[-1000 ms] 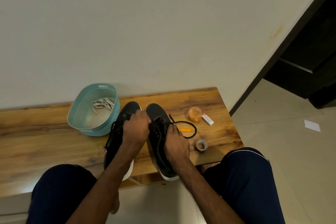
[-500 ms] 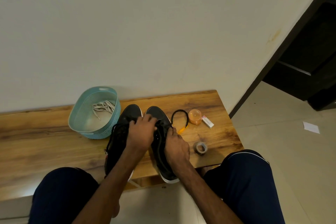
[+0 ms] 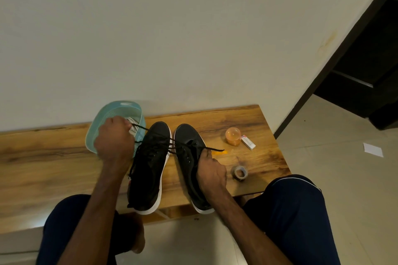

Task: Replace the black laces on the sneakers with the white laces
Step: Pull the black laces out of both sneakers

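Lace (image 3: pixel 142 127), black and taut, runs from the right sneaker (image 3: pixel 187 135) to the pinching fingers (image 3: pixel 121 121) of the left hand (image 3: pixel 114 142), while the right hand (image 3: pixel 212 175) grips that sneaker.

The left grip (image 3: pixel 114 143) covers most of the white flat laces (image 3: pixel 133 127) in the teal plastic basket (image 3: pixel 129 104) at ten o'clock. Print on the small white box (image 3: pixel 248 142) at two o'clock is too small to read.
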{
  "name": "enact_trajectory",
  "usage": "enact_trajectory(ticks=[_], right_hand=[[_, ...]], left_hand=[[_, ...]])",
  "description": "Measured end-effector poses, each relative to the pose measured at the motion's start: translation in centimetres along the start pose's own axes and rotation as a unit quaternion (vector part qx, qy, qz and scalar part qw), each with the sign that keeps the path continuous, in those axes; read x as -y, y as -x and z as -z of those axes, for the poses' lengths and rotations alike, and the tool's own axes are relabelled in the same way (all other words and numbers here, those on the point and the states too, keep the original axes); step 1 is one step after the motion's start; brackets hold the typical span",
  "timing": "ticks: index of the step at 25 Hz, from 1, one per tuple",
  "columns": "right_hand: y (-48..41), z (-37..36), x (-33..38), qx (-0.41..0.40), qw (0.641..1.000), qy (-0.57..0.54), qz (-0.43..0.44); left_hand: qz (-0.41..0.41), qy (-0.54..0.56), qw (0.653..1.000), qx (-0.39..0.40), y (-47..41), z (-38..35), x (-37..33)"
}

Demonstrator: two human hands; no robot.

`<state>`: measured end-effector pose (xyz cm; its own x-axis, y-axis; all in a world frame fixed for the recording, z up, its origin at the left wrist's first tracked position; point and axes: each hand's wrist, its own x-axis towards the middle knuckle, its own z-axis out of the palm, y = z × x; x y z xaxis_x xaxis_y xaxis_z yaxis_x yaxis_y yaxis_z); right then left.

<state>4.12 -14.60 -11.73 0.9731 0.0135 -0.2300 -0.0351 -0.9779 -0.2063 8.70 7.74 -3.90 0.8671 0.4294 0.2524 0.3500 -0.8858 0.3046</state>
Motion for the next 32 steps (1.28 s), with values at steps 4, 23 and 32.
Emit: enact_trajectory(ticks=[4,23,32], right_hand=[[0.3,0.2,0.0,-0.008,1.0,0.007,0.002],[-0.2,-0.7,0.0,-0.026,0.999,0.02,0.009],[-0.1,-0.3,0.0,-0.031,0.999,-0.044,0.002]], left_hand=[[0.091,0.023,0.995,-0.021,0.0,1.5,2.3],[-0.294,-0.132,0.931,0.173,5.9,-7.3,-7.3],[-0.006,-0.108,0.984,0.14,1.9,0.0,-0.9]])
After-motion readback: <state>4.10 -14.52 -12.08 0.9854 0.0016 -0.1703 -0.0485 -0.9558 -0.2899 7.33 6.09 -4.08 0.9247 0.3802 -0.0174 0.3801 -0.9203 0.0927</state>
